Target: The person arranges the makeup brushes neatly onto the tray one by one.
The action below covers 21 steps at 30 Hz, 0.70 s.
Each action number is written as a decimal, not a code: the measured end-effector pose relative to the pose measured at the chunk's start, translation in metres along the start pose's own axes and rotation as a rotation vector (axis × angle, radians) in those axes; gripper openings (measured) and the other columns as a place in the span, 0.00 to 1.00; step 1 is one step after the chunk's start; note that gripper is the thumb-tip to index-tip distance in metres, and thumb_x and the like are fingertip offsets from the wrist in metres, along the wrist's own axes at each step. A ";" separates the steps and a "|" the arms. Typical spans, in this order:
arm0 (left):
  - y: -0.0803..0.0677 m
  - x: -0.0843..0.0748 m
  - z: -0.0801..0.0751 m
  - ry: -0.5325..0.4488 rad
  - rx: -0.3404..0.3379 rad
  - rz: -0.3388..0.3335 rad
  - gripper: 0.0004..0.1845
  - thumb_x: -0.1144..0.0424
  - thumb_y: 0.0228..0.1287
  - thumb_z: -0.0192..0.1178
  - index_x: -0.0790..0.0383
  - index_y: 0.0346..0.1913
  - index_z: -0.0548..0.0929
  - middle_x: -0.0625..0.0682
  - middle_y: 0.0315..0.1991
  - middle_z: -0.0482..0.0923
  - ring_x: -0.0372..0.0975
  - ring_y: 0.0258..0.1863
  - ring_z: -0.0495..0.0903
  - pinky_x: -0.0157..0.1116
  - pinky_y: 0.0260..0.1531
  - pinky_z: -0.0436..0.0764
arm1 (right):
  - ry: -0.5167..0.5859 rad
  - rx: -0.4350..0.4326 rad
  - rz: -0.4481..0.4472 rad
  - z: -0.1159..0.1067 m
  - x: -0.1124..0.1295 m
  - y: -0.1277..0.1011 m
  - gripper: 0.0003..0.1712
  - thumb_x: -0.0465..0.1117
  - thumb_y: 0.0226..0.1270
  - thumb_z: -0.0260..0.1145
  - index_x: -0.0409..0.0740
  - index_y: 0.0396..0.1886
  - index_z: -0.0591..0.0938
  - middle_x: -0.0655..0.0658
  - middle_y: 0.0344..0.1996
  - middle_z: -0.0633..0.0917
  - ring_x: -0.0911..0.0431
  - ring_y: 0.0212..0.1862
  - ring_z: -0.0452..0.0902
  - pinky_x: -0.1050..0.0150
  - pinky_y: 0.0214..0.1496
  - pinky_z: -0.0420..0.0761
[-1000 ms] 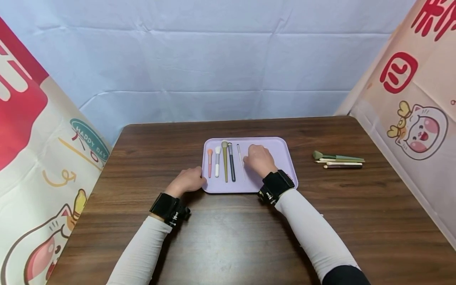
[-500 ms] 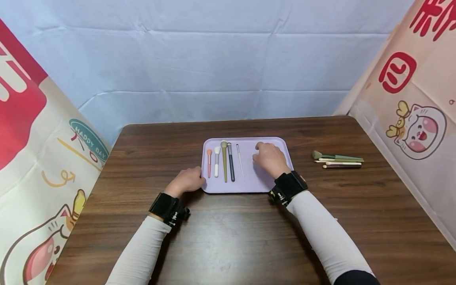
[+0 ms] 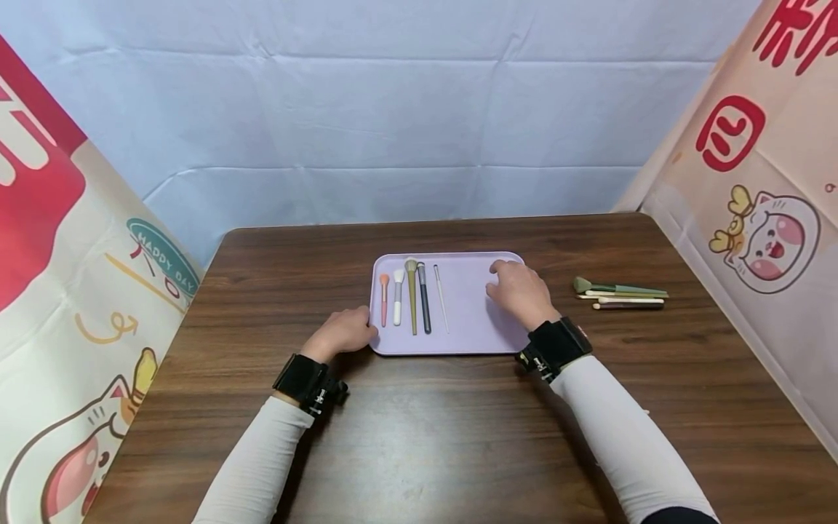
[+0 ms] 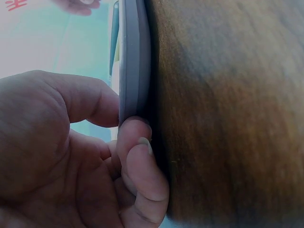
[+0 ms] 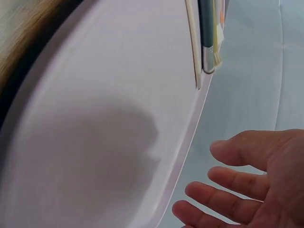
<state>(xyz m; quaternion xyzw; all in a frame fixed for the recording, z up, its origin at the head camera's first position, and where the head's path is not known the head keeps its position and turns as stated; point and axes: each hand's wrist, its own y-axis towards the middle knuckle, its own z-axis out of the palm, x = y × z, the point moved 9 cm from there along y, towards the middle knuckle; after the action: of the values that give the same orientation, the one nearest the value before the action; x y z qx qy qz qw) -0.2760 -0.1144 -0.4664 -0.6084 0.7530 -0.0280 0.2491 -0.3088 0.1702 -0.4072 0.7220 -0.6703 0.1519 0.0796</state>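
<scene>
Left hand (image 3: 343, 333) grips near-left edge of lilac tray (image 3: 468, 331), thumb on the rim, fingers curled beneath. Right hand (image 3: 520, 293) relaxed and empty, fingers loosely spread, above tray's right part. Tray sits mid wooden table (image 3: 419, 429); five brushes (image 3: 412, 298) lined up on its left side. More brushes (image 3: 620, 295) lie on table well right of tray.

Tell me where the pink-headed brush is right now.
In the head view the pink-headed brush lies leftmost in the row on the lilac tray, beside the white brush and just beyond the left hand gripping the tray's left edge.
</scene>
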 end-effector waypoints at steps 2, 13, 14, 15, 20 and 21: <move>0.000 0.000 0.000 -0.003 0.002 -0.002 0.16 0.60 0.68 0.52 0.69 0.51 0.77 0.56 0.34 0.77 0.47 0.32 0.75 0.40 0.33 0.73 | 0.000 0.001 0.006 -0.001 -0.005 -0.001 0.24 0.41 0.71 0.59 0.35 0.64 0.78 0.31 0.61 0.79 0.37 0.60 0.77 0.40 0.56 0.77; 0.001 0.000 0.000 0.003 0.002 -0.005 0.16 0.60 0.68 0.52 0.68 0.51 0.77 0.56 0.34 0.77 0.47 0.33 0.75 0.40 0.35 0.74 | -0.002 -0.019 0.025 -0.011 -0.030 -0.010 0.24 0.40 0.72 0.58 0.34 0.64 0.76 0.29 0.62 0.77 0.36 0.62 0.74 0.41 0.59 0.74; 0.001 0.000 0.000 0.003 0.002 -0.005 0.16 0.60 0.68 0.52 0.68 0.51 0.77 0.56 0.34 0.77 0.47 0.33 0.75 0.40 0.35 0.74 | -0.004 -0.022 0.025 -0.012 -0.032 -0.010 0.24 0.40 0.72 0.59 0.34 0.64 0.76 0.29 0.62 0.77 0.36 0.61 0.74 0.41 0.59 0.74; 0.001 0.000 0.000 0.001 0.002 -0.006 0.16 0.60 0.68 0.52 0.68 0.51 0.77 0.56 0.34 0.77 0.47 0.33 0.75 0.40 0.35 0.74 | -0.007 -0.027 0.023 -0.013 -0.034 -0.011 0.24 0.40 0.72 0.59 0.33 0.64 0.76 0.29 0.62 0.77 0.36 0.61 0.74 0.41 0.59 0.74; 0.000 0.000 0.001 0.000 0.005 -0.003 0.16 0.60 0.68 0.52 0.68 0.50 0.77 0.55 0.33 0.76 0.47 0.32 0.75 0.40 0.35 0.73 | -0.003 -0.049 0.009 -0.018 -0.045 -0.016 0.24 0.39 0.71 0.60 0.31 0.62 0.76 0.28 0.59 0.78 0.36 0.58 0.75 0.40 0.57 0.74; 0.001 0.000 0.001 0.000 0.004 -0.004 0.15 0.60 0.68 0.52 0.68 0.50 0.77 0.55 0.33 0.76 0.46 0.32 0.75 0.41 0.35 0.73 | -0.004 -0.054 0.004 -0.019 -0.047 -0.017 0.24 0.39 0.71 0.60 0.31 0.62 0.77 0.28 0.58 0.78 0.36 0.57 0.75 0.40 0.57 0.75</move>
<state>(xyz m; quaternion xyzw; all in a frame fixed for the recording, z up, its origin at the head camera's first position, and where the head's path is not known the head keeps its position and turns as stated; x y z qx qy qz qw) -0.2763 -0.1140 -0.4681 -0.6095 0.7516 -0.0300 0.2503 -0.2966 0.2217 -0.4033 0.7186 -0.6757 0.1324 0.0972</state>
